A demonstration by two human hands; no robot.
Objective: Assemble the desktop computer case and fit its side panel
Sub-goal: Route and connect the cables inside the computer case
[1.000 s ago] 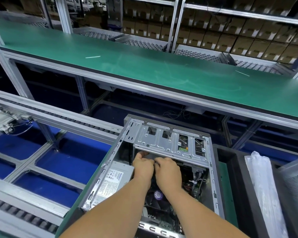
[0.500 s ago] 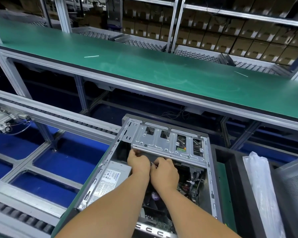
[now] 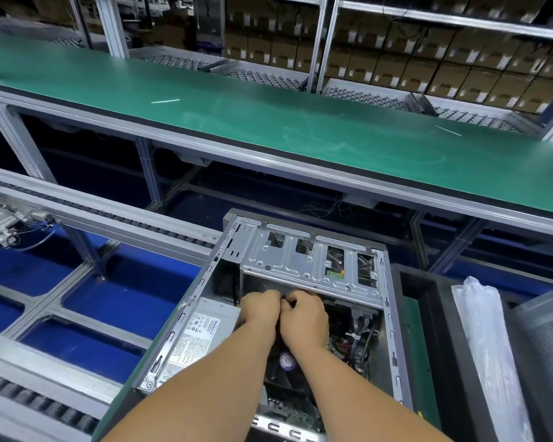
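Compared with one second earlier, both hands have moved slightly toward the drive cage and closed together; the case itself has not shifted. This suggests fine work on a small part, probably a cable or connector, is in progress under the cage edge, so interior fitting is not finished and the side panel step is not yet due. The computer case point(image 3: 300, 301) lies on its side with the open face up, at the near edge of the desk point(image 3: 125, 387), beside the roller conveyor point(image 3: 115, 215). The left hand point(image 3: 260, 309) and right hand point(image 3: 304, 319) sit inside the case, touching each other, just below the drive cage point(image 3: 310, 263) and to the right of the power supply point(image 3: 198, 336). Both hands have curled fingers meeting over a small dark item; what they pinch cannot be identified, and a firm grip cannot be confirmed. The CPU fan point(image 3: 286, 360) shows between the forearms. A grey panel point(image 3: 546, 352), possibly the side panel, lies at the far right next to a plastic bag point(image 3: 489, 355), well apart from the hands.
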